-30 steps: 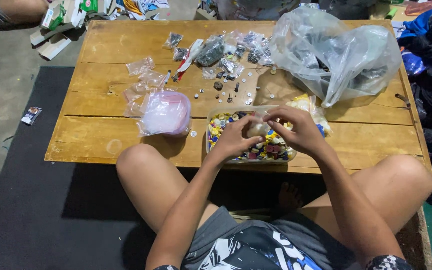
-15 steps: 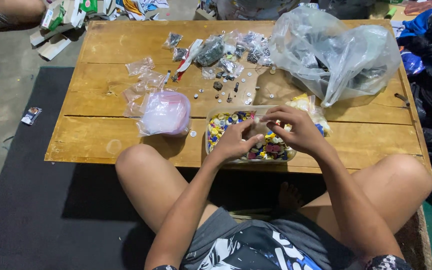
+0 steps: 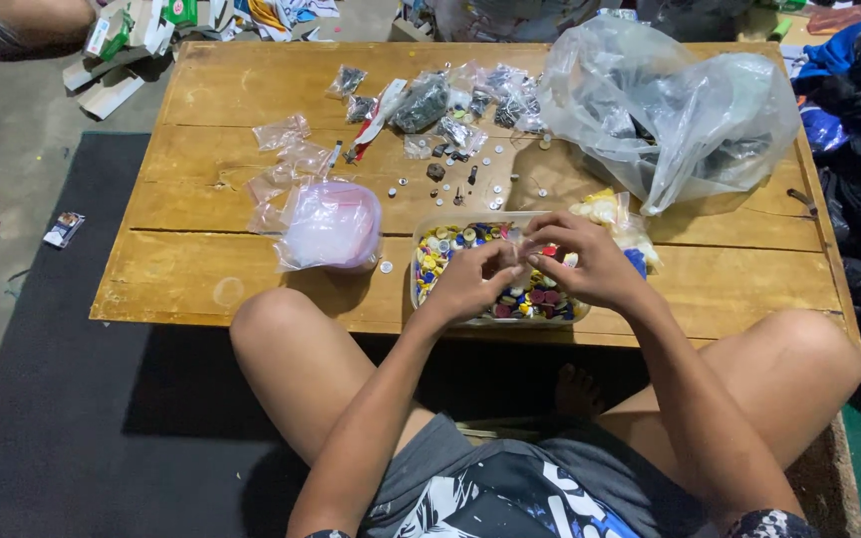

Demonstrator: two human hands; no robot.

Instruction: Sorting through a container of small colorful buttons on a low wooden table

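Both hands point(image 3: 535, 271) stayed over button tray point(image 3: 421, 289).

— How many containers on the wooden table point(image 3: 251, 289)?
— One clear plastic tub of coloured buttons point(image 3: 437, 261), one large crumpled clear plastic bag point(image 3: 680, 110), one pink-filled clear bag point(image 3: 331, 225).
— Hands?
— Two.

Wooden table point(image 3: 201, 289) bears button tray point(image 3: 421, 299), bags point(image 3: 670, 120).
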